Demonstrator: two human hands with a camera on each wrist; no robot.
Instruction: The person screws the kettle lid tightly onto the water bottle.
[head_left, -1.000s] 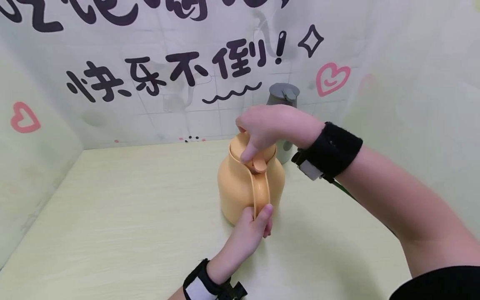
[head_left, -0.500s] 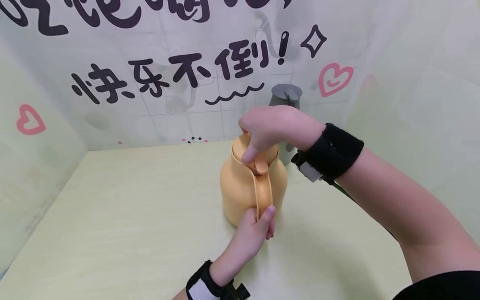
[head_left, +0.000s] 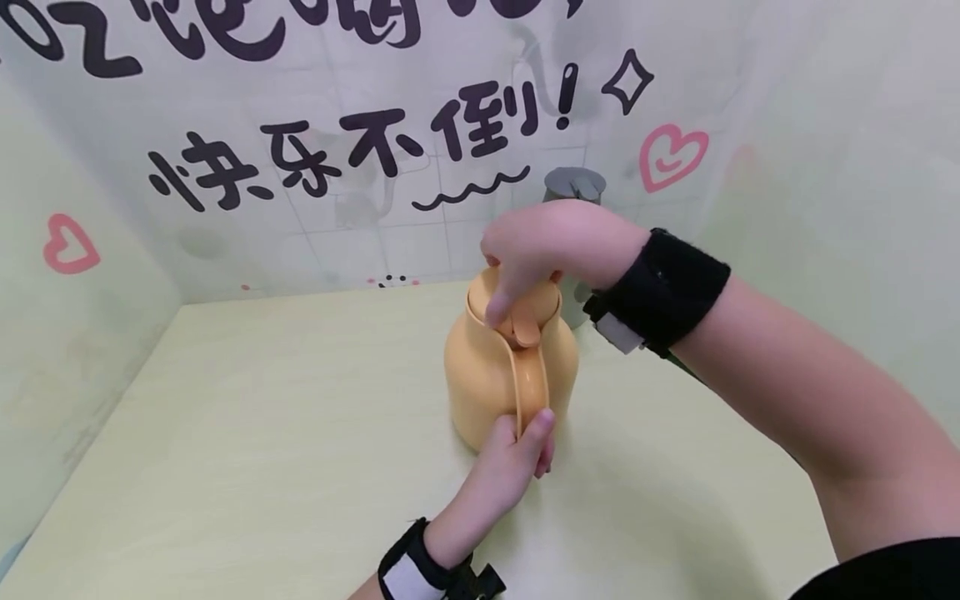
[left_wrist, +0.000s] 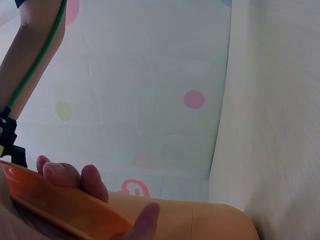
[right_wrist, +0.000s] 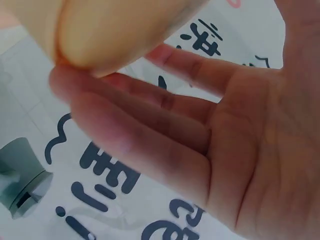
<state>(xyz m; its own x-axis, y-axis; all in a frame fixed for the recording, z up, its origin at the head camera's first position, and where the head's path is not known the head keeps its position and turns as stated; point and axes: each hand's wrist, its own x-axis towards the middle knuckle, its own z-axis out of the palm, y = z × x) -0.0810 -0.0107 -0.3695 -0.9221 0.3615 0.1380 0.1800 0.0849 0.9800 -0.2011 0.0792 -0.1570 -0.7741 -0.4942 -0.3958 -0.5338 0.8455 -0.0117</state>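
An orange-yellow thermos jug (head_left: 480, 379) stands upright on the table in the head view. My left hand (head_left: 510, 458) grips the lower part of its handle (head_left: 532, 383), thumb on the outer face; in the left wrist view the fingers (left_wrist: 95, 182) curl over that handle. Over the jug's mouth, my right hand (head_left: 534, 242) holds the round lid (head_left: 542, 302), thumb beside its small lever (head_left: 526, 332). The right wrist view has the fingertips at the edge of the lid (right_wrist: 125, 35). Part of the lid is hidden under the right hand.
Close behind the jug stands a grey jug (head_left: 575, 183), partly covered by the right hand. The pale table (head_left: 300, 417) extends to the left and front. A printed backdrop (head_left: 247, 250) with black writing closes off the back, with pale walls at both sides.
The head view has shifted slightly, so the scene sits a little further right. My right hand and wrist have turned slightly upward, showing a fingertip at the lid's right edge. The left hand keeps its grip.
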